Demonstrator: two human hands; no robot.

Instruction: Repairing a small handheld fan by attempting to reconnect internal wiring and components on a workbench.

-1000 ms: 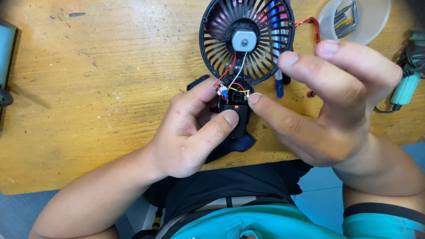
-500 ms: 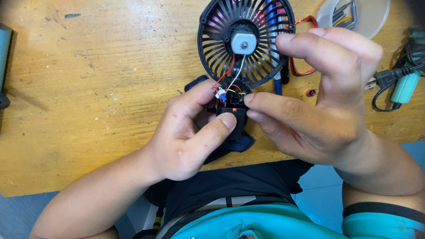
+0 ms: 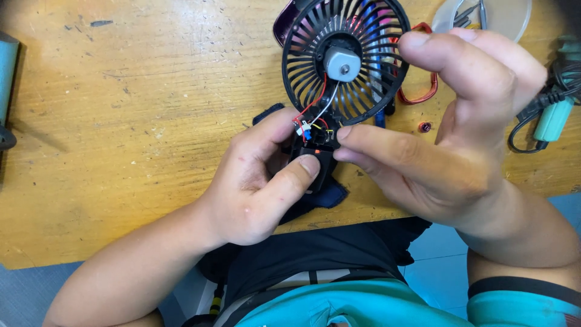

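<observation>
Right hand [image 3: 460, 139] now lower, fan [image 3: 345, 60] uncovered

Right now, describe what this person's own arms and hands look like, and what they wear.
Both forearms are bare, with no gloves, rings or watch on the left hand or right hand. A teal short sleeve with a black band shows at the right upper arm.

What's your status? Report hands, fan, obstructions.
Left hand in a grip on the fan's black base. Right hand fingertips pinch at the exposed wiring. Black fan grille upright on the wooden table. Nothing blocking.
</observation>
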